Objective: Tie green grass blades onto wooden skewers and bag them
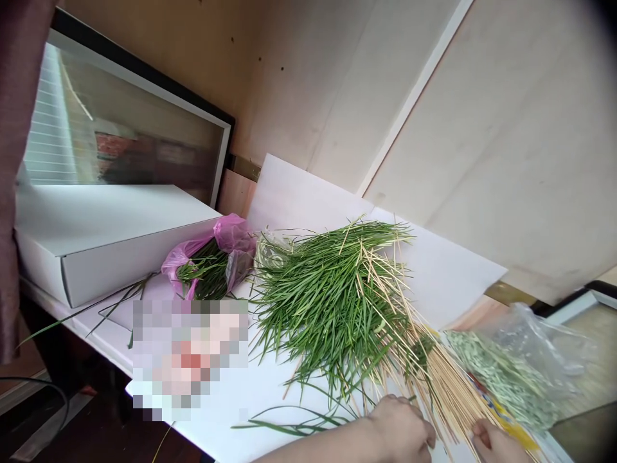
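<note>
A large heap of long green grass blades point(332, 308) lies across the white board, with thin wooden skewers point(448, 386) mixed through it and fanning out toward the lower right. My left hand point(402, 429) sits at the bottom edge of the view, its curled fingers at the skewers. My right hand point(496, 444) is cut off by the lower edge and touches the far part of the same skewers. Whether either hand grips them is hidden.
A pink plastic bag point(207, 257) holding grass lies beside a white box point(116, 238). A clear bag point(520, 366) of green leaves sits at the right. A framed picture point(135, 122) leans behind, a pixelated patch covers the board, and a dark curtain hangs far left.
</note>
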The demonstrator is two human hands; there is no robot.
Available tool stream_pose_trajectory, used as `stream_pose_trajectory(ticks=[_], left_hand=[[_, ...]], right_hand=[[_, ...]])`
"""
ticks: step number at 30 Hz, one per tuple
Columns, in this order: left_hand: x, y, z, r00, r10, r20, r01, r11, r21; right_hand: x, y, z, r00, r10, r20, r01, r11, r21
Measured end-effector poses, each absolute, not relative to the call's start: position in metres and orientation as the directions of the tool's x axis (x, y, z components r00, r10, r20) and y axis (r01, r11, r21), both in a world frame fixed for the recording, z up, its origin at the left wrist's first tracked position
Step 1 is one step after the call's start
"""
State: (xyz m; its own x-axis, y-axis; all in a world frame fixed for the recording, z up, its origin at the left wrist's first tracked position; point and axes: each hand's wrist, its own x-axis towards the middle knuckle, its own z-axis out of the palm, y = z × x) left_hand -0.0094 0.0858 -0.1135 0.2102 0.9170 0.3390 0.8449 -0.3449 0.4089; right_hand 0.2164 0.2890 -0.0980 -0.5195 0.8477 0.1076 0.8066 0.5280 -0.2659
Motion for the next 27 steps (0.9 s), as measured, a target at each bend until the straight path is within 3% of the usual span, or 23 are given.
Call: stream_pose_trajectory(ticks=[5, 14, 20, 27], left_hand=[[-0.01, 0.086, -0.112, 0.197, 0.921, 0.337, 0.84, -0.336, 0.427], [-0.012, 0.082, -0.108, 0.226, 0.915, 0.335, 0.838, -0.357, 0.411], [-0.012, 0.083, -0.11, 0.216, 0.913, 0.347, 0.837, -0.356, 0.416], [-0.012, 0.082, -0.111, 0.217, 0.914, 0.343, 0.837, -0.355, 0.417]], right_hand=[[0.209, 0.277, -0.083, -0.492, 0.868, 0.062, 0.859, 0.496, -0.126], [0.21, 0.275, -0.096, -0.521, 0.852, 0.052, 0.838, 0.522, -0.159], [0.212, 0.288, -0.1, -0.473, 0.868, 0.15, 0.848, 0.494, -0.189], [0.222, 0.291, -0.099, -0.437, 0.897, 0.068, 0.883, 0.442, -0.159]])
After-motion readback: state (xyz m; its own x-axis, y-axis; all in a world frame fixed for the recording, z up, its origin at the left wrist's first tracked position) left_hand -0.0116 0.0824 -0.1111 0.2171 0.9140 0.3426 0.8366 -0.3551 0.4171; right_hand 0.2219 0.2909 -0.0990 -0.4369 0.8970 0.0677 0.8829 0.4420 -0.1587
